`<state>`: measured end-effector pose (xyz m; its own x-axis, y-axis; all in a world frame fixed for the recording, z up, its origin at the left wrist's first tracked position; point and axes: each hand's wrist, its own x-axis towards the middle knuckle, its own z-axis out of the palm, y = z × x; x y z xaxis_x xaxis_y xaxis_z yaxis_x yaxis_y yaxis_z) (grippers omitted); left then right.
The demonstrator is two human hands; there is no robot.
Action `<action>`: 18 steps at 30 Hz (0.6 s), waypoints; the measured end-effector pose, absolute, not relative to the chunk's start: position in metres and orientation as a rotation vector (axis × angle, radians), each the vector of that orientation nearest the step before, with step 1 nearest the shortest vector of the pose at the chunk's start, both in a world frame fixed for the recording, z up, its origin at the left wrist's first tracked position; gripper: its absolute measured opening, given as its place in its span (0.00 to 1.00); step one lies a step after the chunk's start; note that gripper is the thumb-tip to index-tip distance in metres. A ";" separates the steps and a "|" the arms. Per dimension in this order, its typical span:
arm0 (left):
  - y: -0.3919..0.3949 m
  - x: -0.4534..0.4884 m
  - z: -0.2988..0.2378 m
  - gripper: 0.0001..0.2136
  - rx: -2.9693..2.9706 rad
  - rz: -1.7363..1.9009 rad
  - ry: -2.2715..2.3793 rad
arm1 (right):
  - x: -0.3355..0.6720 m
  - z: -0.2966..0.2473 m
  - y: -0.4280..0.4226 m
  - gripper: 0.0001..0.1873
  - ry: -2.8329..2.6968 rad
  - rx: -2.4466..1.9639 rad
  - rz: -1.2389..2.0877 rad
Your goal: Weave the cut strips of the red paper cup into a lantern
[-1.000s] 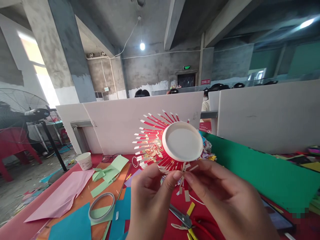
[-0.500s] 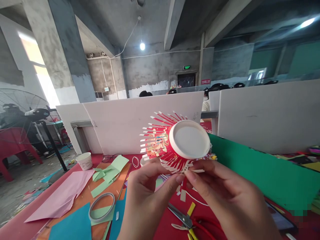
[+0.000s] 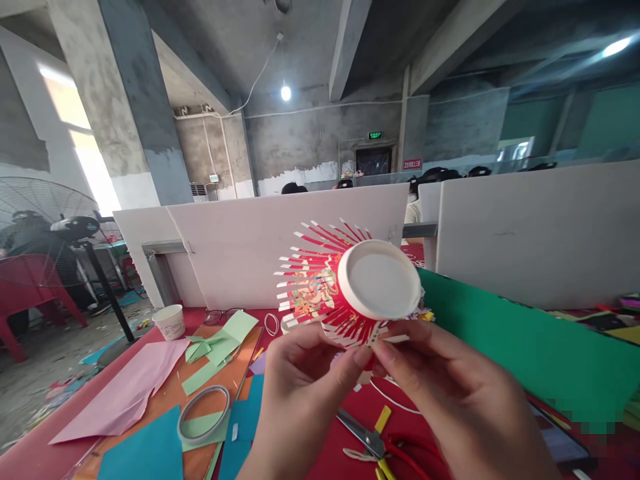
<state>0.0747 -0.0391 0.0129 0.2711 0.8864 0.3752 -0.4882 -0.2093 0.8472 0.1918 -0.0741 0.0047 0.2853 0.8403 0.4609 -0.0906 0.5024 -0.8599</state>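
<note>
A red printed paper cup (image 3: 320, 287), its wall cut into many thin strips that fan outward, hangs bottom toward me in front of my chest. Its round white base (image 3: 380, 279) faces the camera. My left hand (image 3: 313, 380) pinches strips at the cup's lower edge between thumb and finger. Close beside it, my right hand (image 3: 445, 380) pinches the same spot, a pale strip end sticking out past its fingers. The thumb tips nearly meet. Beneath the hands lie scissors (image 3: 370, 440) with red handles, partly hidden by my right hand.
On the red table lie pink paper (image 3: 125, 383), blue paper (image 3: 145, 443), green paper (image 3: 225, 350) and a tape roll (image 3: 204, 417). A white cup (image 3: 170, 323) stands at left. Green board (image 3: 520, 333) and a phone (image 3: 560, 437) are at right; white partitions (image 3: 290, 247) rise behind.
Both hands keep their pinch on the strips. The cup has shifted and turned very slightly, its left strips reaching a little farther left. A loose strip hanging below the fingers is now mostly hidden.
</note>
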 end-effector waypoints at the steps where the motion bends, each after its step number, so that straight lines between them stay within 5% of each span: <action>1: -0.039 0.075 0.013 0.02 1.204 1.327 0.436 | 0.192 0.004 -0.074 0.02 -1.093 -0.828 0.739; 18: -0.044 0.069 0.017 0.07 1.411 1.643 0.525 | 0.197 0.006 -0.075 0.03 -1.061 -0.822 0.712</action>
<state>0.0691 -0.0435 0.0166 0.0347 0.8237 0.5660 -0.3432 -0.5221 0.7808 0.1968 -0.0750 0.0059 0.3290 0.8266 0.4566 -0.1097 0.5137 -0.8509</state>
